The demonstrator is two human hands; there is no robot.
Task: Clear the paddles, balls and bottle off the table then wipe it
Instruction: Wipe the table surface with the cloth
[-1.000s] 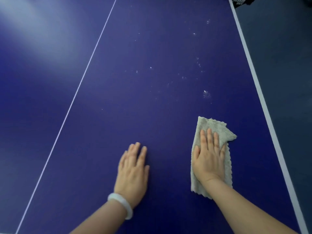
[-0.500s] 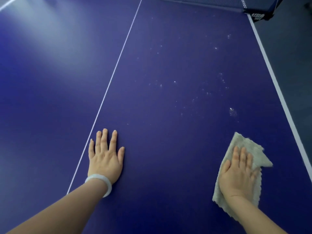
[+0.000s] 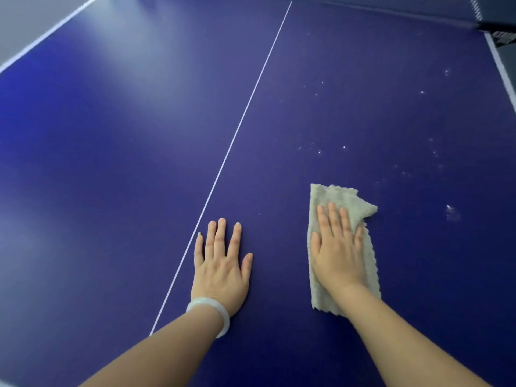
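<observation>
A dark blue table tennis table [image 3: 117, 169] fills the view. My right hand [image 3: 339, 250] lies flat with straight fingers on a folded beige cloth [image 3: 332, 195] and presses it onto the right half of the table. My left hand [image 3: 222, 263], with a pale bangle on its wrist, rests flat on the bare surface just right of the white centre line [image 3: 243, 121]. Small white specks and droplets [image 3: 451, 212] dot the surface beyond and to the right of the cloth. No paddles, balls or bottle are in view.
The net [image 3: 391, 4] runs across the top right, with its post clamp [image 3: 502, 37] at the right edge. White edge lines mark the table's right side [image 3: 499, 65] and far left corner [image 3: 47, 34]. Grey floor lies beyond both edges.
My right hand has slid the cloth leftward, closer to my left hand. My left hand stays flat on the table by the centre line. The view has swung left.
</observation>
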